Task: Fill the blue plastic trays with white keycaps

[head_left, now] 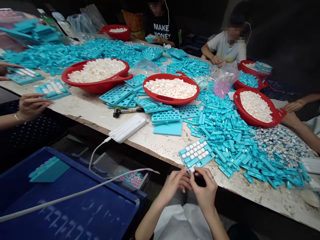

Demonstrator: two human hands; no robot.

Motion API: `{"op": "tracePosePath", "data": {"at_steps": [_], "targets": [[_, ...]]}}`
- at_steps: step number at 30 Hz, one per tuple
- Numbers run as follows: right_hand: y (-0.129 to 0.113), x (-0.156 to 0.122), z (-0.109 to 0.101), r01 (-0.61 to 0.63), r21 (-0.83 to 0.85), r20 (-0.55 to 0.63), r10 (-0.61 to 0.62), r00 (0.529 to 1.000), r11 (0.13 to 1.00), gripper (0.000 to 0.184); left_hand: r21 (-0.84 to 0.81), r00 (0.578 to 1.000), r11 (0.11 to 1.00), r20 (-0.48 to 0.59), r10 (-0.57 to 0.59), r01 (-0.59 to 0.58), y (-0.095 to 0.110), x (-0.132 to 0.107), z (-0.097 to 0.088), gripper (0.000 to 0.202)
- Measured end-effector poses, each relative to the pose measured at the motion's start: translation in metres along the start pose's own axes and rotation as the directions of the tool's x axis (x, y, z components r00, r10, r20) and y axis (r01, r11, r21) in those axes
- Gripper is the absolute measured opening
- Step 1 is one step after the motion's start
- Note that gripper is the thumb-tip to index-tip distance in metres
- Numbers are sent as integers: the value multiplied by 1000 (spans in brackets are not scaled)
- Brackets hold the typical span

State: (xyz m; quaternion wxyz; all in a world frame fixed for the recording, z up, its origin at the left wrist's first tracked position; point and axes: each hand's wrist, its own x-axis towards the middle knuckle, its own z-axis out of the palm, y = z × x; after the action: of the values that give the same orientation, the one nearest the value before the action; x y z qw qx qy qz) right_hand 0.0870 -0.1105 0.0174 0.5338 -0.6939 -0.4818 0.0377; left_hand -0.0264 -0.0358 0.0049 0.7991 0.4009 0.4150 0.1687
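**Left hand and right hand pinch at a turquoise plastic keycap frame**

Both hands are curled rather than spread, with thumbs and fingertips pressed together at the frame's near corner, on a small white keycap. The frame, filled mostly with white keycaps, sits just ahead of the fingertips at the edge of a speckled white worktable. Whether the hands are lifting it, I cannot tell.

Just beyond the right hand spreads a heap of loose turquoise plastic strips. Further ahead lies an oval red plastic basin heaped with white keycaps. Ahead and left of the left hand lies a white rectangular power bank, its white cable trailing off the table above a blue plastic crate. A co-worker's hand rests well apart, at far left.
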Motion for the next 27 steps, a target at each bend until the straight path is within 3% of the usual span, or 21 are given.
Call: {"op": "tracePosePath", "data": {"at_steps": [6, 9, 14, 21, 27], "targets": [[1, 4, -3, -270, 137, 52, 266, 963, 953, 16, 7, 998, 1000, 55, -2, 2, 2, -4, 1, 64], [3, 5, -4, -337, 175, 95, 324, 941, 925, 19, -6, 998, 1000, 65, 8, -8, 0, -4, 2, 65], [5, 4, -5, -285, 95, 175, 266, 948, 954, 15, -12, 998, 999, 51, 35, -34, -2, -1, 4, 66], [2, 4, -5, -97, 39, 112, 92, 989, 995, 10, 63, 998, 997, 35, 51, -53, 2, 4, 8, 65], [2, 2, -3, -127, 90, 126, 115, 985, 988, 8, 115, 999, 992, 0, 47, -47, 4, 3, 11, 61]]}}
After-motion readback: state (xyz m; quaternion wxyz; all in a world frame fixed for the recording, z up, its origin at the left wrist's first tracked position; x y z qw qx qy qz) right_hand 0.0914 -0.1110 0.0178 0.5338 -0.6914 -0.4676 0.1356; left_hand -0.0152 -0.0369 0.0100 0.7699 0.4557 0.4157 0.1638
